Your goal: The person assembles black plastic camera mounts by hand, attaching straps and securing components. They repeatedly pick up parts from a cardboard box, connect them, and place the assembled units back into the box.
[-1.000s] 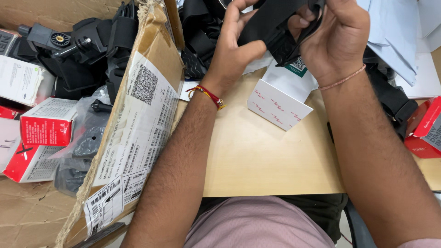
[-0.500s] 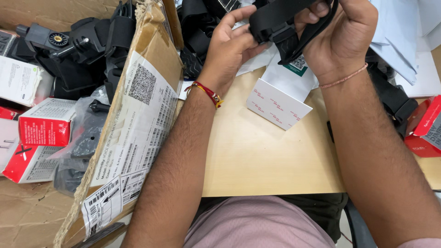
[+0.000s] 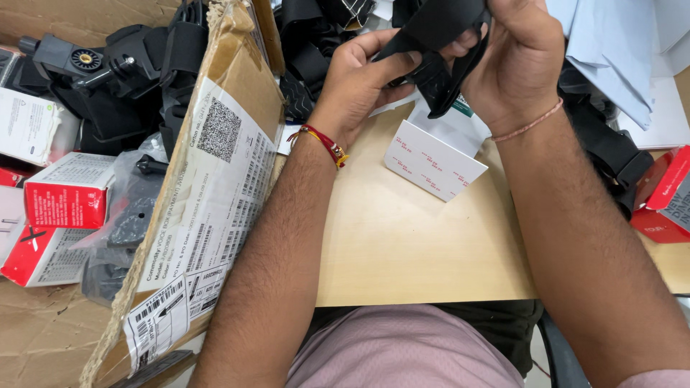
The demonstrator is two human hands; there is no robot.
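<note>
Both my hands hold a black strap [image 3: 438,32] up near the top of the view, above a small white box [image 3: 433,162] that stands on the wooden desk [image 3: 402,244]. My left hand [image 3: 359,75], with a red thread band at the wrist, pinches the strap's left part. My right hand [image 3: 521,61], with a thin pink thread at the wrist, grips its right end, where a black loop hangs down. The strap's upper part runs out of frame.
A torn cardboard box [image 3: 215,172] with shipping labels stands at the left, holding black camera mounts [image 3: 108,68], bagged black parts and red-and-white small boxes [image 3: 68,194]. More black straps [image 3: 309,43] lie behind. Red boxes [image 3: 665,197] and light blue cloth [image 3: 611,50] are at the right.
Both hands have lifted the strap slightly higher and shifted their grip on it; the hanging black loop now dangles lower over the white box.
</note>
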